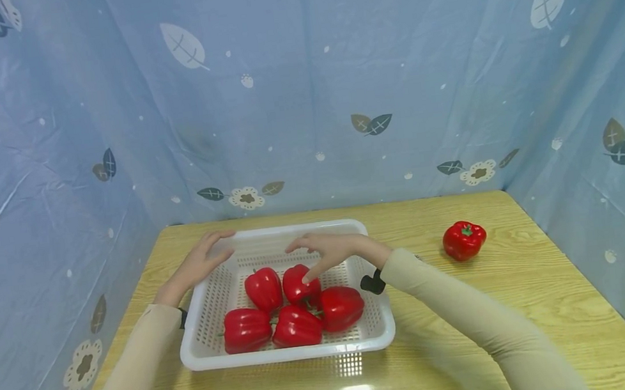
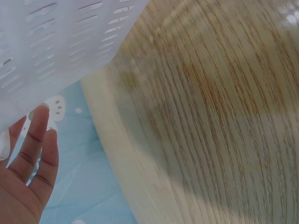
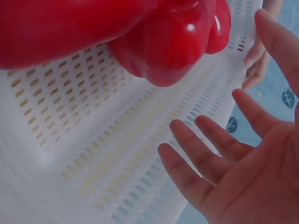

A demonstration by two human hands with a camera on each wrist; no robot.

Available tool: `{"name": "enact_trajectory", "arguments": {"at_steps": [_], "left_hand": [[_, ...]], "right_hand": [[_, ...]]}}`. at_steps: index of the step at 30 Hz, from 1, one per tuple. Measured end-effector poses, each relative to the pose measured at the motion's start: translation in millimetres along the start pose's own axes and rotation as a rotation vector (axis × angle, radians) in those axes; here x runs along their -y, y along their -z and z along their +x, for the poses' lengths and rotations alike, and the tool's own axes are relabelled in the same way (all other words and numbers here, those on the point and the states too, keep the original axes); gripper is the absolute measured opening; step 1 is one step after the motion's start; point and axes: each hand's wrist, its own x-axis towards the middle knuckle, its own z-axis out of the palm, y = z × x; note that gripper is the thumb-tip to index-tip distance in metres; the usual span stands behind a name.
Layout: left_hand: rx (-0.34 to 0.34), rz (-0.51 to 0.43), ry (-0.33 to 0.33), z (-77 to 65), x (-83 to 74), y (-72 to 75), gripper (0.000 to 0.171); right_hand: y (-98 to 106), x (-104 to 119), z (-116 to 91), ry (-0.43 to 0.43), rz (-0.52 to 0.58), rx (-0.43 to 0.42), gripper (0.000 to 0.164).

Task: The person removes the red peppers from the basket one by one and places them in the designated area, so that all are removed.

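Observation:
A white perforated basket (image 1: 289,354) stands on the table with several red bell peppers (image 1: 296,325) in it. My left hand (image 1: 195,264) is at the basket's far left corner, thumb and fingers spread apart around the rim. In the left wrist view, its loosely extended fingers (image 2: 39,135) are beside the basket's outer wall. Over the basket's back right part hovers my right hand (image 1: 333,248), fingers spread and palm unfilled in the right wrist view. Its thumb overlaps a back pepper (image 1: 293,279) in the head view.
Another red bell pepper (image 1: 464,241) sits on the wooden table (image 1: 475,305), to the right of the basket. A blue curtain (image 1: 278,96) with leaf and flower prints encloses the table at the back and both sides.

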Motion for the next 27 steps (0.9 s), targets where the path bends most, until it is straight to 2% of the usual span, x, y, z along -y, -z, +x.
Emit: {"name": "enact_trajectory", "arguments": {"at_steps": [6,12,19,27], "left_hand": [[0.002,-0.002,-0.005,0.5,-0.5,0.3,0.051],[0.005,0.006,-0.006,1.2,0.5,-0.1,0.05],[-0.002,0.0,0.0,1.2,-0.9,-0.2,0.049],[0.008,-0.002,0.012,0.6,-2.1,0.0,0.051]], "right_hand": [[-3,-9,9,-0.008,0.099,0.088,0.069],[-6,-17,16,-0.068,0.147,0.161,0.072],[-12,-21,21,-0.093,0.144,0.207,0.075],[-16,-24,24,-0.129,0.134,0.237,0.071]]}}
